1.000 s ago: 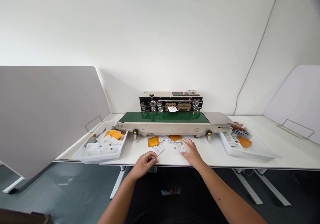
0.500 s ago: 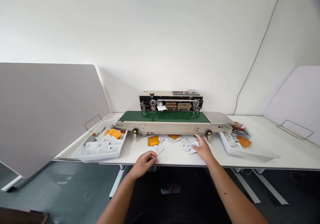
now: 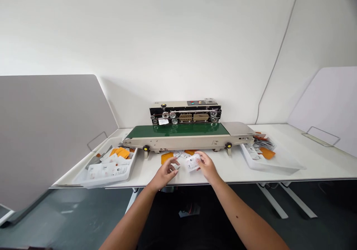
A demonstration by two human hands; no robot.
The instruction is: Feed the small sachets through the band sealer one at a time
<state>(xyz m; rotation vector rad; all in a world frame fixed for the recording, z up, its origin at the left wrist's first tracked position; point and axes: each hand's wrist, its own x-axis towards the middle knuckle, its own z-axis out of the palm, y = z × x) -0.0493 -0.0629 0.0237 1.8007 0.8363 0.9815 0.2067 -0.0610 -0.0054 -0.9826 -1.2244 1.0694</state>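
Observation:
My right hand point(image 3: 206, 166) pinches a small white printed packet point(image 3: 192, 163) over the front of the table; whether it is one packet or a small stack I cannot tell. To its left, my left hand point(image 3: 166, 173) is open, thumb and fingers apart, with nothing in it. Just beyond its fingers lie an orange packet point(image 3: 166, 157) and several white packets point(image 3: 181, 154), partly hidden by the hands. Behind them stands a band sealing machine point(image 3: 185, 112) with a green conveyor belt point(image 3: 178, 130). A white packet point(image 3: 163, 121) sits at the left of its rollers.
At left a white plastic bin point(image 3: 108, 178) holds orange and white packets. Another bin point(image 3: 279, 168) at right holds more packets. Grey panels point(image 3: 50, 131) flank the table, and a white wall with a cable point(image 3: 275, 66) rises behind the machine.
My right hand has picked up white packaging from the table and moved left towards my left hand. My left hand's fingers have spread. The packet in the machine has travelled left along the rollers.

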